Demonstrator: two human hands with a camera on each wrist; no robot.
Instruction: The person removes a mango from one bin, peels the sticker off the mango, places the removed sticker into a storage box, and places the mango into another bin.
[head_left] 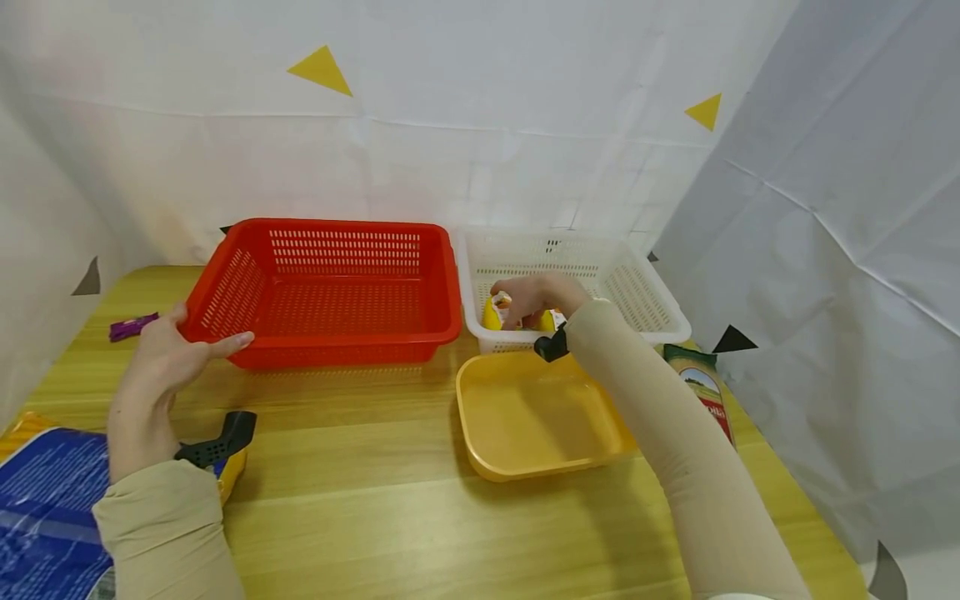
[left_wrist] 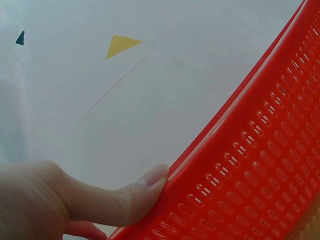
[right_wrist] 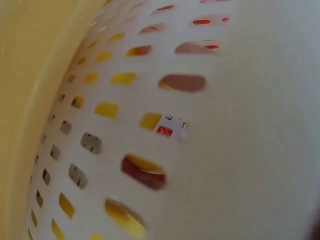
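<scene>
My left hand point(head_left: 168, 346) grips the near left corner of a red plastic basket point(head_left: 341, 339), its thumb lying along the rim; the left wrist view shows the thumb point(left_wrist: 125, 200) against that rim. My right hand point(head_left: 540, 297) reaches down into a white perforated basket point(head_left: 645, 292). Its thumb and fingers are around a yellow-and-white packet point(head_left: 492, 315), and another yellow item point(head_left: 551, 320) lies just right of the fingers. In the right wrist view, the white basket's wall point(right_wrist: 240, 150) hides most of this hand; yellow patches and skin show through its holes.
A shallow orange-yellow tray point(head_left: 536, 417) stands before the white basket, under my right forearm. A green-and-red packet point(head_left: 705, 387) lies at the right table edge. At left are a small purple wrapper point(head_left: 133, 326) and a large blue bag point(head_left: 52, 500). White sheeting point(head_left: 480, 108) hangs behind the table.
</scene>
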